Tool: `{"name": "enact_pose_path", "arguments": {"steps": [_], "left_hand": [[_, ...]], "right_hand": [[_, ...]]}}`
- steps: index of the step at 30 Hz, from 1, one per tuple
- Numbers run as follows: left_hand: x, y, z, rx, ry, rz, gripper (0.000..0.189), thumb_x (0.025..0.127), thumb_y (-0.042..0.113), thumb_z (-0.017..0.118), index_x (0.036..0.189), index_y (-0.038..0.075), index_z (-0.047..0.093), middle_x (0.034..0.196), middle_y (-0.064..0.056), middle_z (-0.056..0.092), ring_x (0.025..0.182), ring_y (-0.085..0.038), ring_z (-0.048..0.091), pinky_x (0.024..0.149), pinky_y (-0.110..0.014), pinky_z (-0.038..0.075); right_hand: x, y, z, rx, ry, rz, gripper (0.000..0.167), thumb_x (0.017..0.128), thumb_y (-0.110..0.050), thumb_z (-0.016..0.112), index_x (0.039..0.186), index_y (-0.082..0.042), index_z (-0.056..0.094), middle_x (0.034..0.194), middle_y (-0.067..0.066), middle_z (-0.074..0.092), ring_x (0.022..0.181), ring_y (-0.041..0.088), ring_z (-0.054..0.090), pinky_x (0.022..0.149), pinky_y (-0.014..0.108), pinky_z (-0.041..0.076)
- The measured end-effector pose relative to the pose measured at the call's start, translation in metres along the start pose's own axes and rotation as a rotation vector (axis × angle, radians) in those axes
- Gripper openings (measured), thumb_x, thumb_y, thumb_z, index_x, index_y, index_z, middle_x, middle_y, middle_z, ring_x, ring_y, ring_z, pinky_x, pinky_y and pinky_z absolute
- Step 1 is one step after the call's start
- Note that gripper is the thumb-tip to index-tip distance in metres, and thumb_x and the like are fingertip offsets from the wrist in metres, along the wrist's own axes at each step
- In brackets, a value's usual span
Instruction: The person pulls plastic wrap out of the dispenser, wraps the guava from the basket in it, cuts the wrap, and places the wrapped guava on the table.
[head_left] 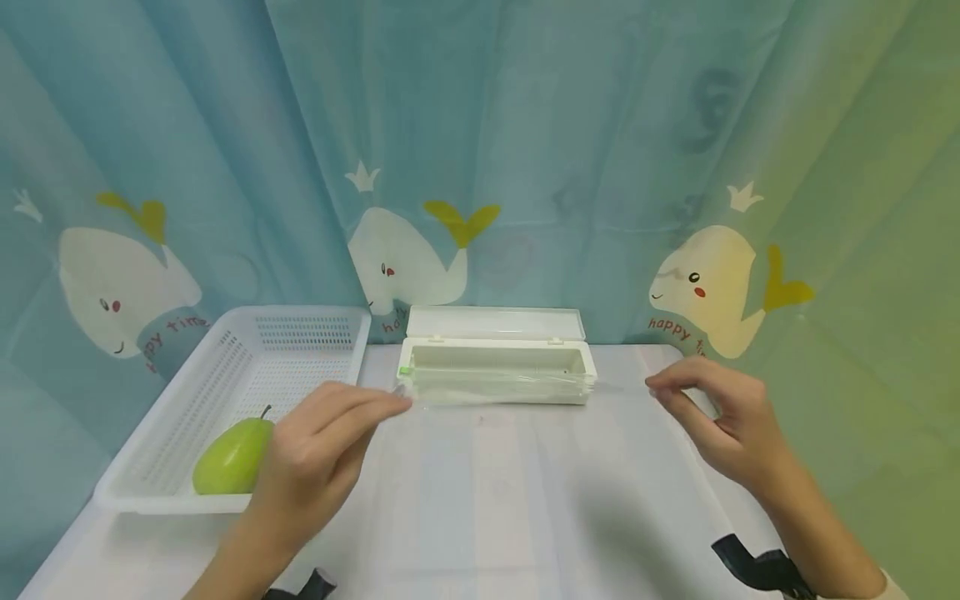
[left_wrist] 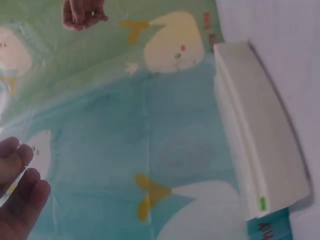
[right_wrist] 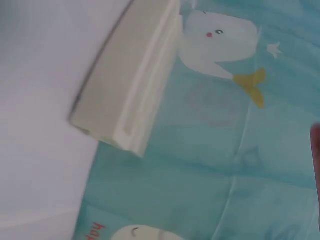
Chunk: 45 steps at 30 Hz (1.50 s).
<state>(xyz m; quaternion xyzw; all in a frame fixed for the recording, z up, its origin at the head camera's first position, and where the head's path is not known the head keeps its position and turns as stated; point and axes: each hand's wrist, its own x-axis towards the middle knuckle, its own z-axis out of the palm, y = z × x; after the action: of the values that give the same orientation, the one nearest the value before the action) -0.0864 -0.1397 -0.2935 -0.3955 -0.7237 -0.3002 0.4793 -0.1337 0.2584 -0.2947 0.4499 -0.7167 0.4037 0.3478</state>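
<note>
A white cling film dispenser box [head_left: 495, 393] stands at the back of the table, its lid [head_left: 495, 322] raised. Clear plastic wrap [head_left: 510, 388] stretches in front of its opening, wrinkled and shiny. My left hand [head_left: 330, 442] pinches the wrap's left end between thumb and fingertips. To the right of the box my right hand [head_left: 720, 417] is raised, thumb and fingertips pinched together at the film's right side, where the film is nearly invisible. In the left wrist view the left fingertips [left_wrist: 25, 192] show beside faint shiny streaks.
A white perforated plastic basket [head_left: 300, 367] stands at the left, with a green mango-shaped fruit [head_left: 234, 458] at its near end, partly behind my left hand. A blue-green curtain [head_left: 555, 167] with whale prints hangs right behind the table [head_left: 495, 500].
</note>
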Motion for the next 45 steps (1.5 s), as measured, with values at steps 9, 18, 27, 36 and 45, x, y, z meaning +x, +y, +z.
{"name": "enact_pose_path", "arguments": {"steps": [9, 18, 27, 36, 45], "left_hand": [[-0.047, 0.02, -0.007, -0.258, -0.167, -0.001, 0.025, 0.104, 0.007, 0.049, 0.105, 0.003, 0.073, 0.093, -0.003, 0.071, 0.081, -0.013, 0.063, 0.075, -0.016, 0.051], [-0.09, 0.019, 0.01, -0.428, -0.299, 0.003, 0.021, 0.103, 0.007, 0.05, 0.107, 0.007, 0.071, 0.094, 0.001, 0.072, 0.086, -0.008, 0.065, 0.078, -0.014, 0.051], [-0.132, 0.02, 0.042, -0.47, -0.645, -0.153, 0.025, 0.093, 0.004, 0.066, 0.112, 0.02, 0.072, 0.102, 0.014, 0.072, 0.093, 0.004, 0.061, 0.084, -0.007, 0.046], [-0.159, 0.019, 0.054, -0.374, -0.796, -0.173, 0.023, 0.09, 0.005, 0.068, 0.106, 0.021, 0.073, 0.099, 0.016, 0.072, 0.091, 0.004, 0.062, 0.081, -0.007, 0.045], [-0.166, 0.018, 0.051, -0.333, -0.984, -0.372, 0.014, 0.095, 0.015, 0.064, 0.103, 0.019, 0.075, 0.099, 0.017, 0.072, 0.091, 0.003, 0.061, 0.076, -0.018, 0.052]], "right_hand": [[-0.048, -0.018, 0.005, 0.218, -0.246, 0.017, 0.029, 0.078, 0.02, 0.062, 0.095, -0.003, 0.068, 0.087, 0.001, 0.069, 0.078, 0.007, 0.062, 0.07, 0.019, 0.05], [-0.093, -0.015, 0.009, 0.126, -0.37, 0.115, 0.051, 0.065, 0.023, 0.063, 0.097, -0.017, 0.064, 0.088, -0.011, 0.064, 0.077, 0.001, 0.059, 0.07, 0.014, 0.048], [-0.121, -0.002, 0.019, 0.061, -0.445, 0.164, 0.048, 0.069, 0.017, 0.07, 0.094, -0.024, 0.062, 0.086, -0.018, 0.062, 0.074, -0.005, 0.056, 0.069, 0.009, 0.045], [-0.151, 0.007, 0.039, 0.002, -0.566, 0.212, 0.034, 0.079, 0.007, 0.071, 0.093, -0.023, 0.064, 0.084, -0.017, 0.063, 0.078, -0.007, 0.054, 0.071, 0.008, 0.043], [-0.161, 0.011, 0.054, 0.007, -0.649, 0.357, 0.014, 0.096, -0.014, 0.066, 0.094, -0.027, 0.067, 0.085, -0.023, 0.061, 0.076, -0.009, 0.051, 0.065, 0.012, 0.043]]}}
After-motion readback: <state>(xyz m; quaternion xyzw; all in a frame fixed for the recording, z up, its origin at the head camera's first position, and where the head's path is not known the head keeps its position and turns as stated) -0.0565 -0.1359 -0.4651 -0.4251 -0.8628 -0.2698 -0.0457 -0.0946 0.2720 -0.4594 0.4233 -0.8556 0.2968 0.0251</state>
